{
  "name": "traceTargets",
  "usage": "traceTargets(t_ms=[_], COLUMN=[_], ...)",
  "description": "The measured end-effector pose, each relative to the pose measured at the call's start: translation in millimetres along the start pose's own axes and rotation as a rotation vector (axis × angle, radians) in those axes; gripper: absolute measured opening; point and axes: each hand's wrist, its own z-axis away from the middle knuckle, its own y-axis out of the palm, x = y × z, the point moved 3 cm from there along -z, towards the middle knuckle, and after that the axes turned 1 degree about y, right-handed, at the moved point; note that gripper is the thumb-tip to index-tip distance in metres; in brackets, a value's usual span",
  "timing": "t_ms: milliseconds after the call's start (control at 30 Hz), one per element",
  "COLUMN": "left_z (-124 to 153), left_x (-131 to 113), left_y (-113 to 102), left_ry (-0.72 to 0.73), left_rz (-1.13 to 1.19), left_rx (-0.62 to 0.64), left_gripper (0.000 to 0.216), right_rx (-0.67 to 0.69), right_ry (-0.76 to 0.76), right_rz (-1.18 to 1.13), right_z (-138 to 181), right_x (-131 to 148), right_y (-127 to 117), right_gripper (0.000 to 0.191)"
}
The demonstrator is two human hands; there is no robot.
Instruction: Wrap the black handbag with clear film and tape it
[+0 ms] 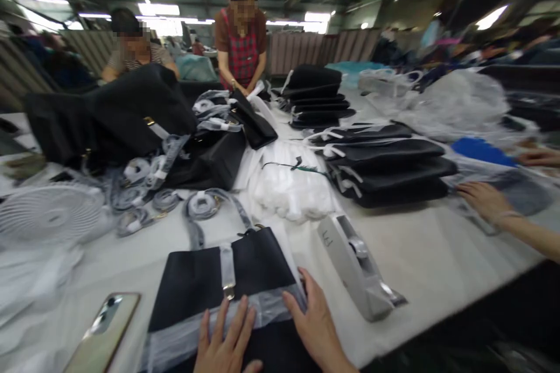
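Observation:
A black handbag (205, 280) lies flat on the white table (429, 256) right in front of me, with a clear plastic band (188, 332) across its lower part and a wrapped strap down its middle. My left hand (227, 341) rests flat on the plastic band, fingers spread. My right hand (312, 326) presses the bag's right edge, fingers apart. Neither hand grips anything.
A grey tape dispenser (359, 268) stands right of the bag, a phone (105, 329) lies at its left. Stacked black bags (389, 169), white padding (293, 186), wrapped straps (144, 186), a white fan (48, 213). Two people work across the table; another person's hand (485, 201) rests at right.

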Motion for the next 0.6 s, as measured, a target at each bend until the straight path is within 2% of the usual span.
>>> traceTargets(t_ms=[167,333,400,500,600], left_z=[-12.4,-9.5,1.8,31.1,61.1], left_x=[6.9,19.1,36.6,74.9,107.1], left_y=[-22.2,-37.3,-42.0,-46.7,-43.2], left_ry=[0.012,0.014,-0.099,-0.41,-0.67], left_rz=[-0.048,-0.052,-0.047,0.004,0.163], left_rx=[0.039,0.042,0.02,-0.054,-0.052], left_gripper=[0.068,0.065,0.06,0.054,0.057], right_rx=[-0.015,0.019,0.052,0.11,0.224], right_ry=[-0.039,0.031,0.083,0.182,0.283], right_rz=[-0.048,-0.052,-0.035,0.015,0.055], right_z=[-9.8,-11.8,-12.4,-8.5,5.8], right_x=[-4.9,-0.2,2.1,-1.0,-13.3], right_y=[6.9,2.2,-3.2,-13.8,-18.3], right_gripper=[0.064,0.069,0.073,0.078,0.079])
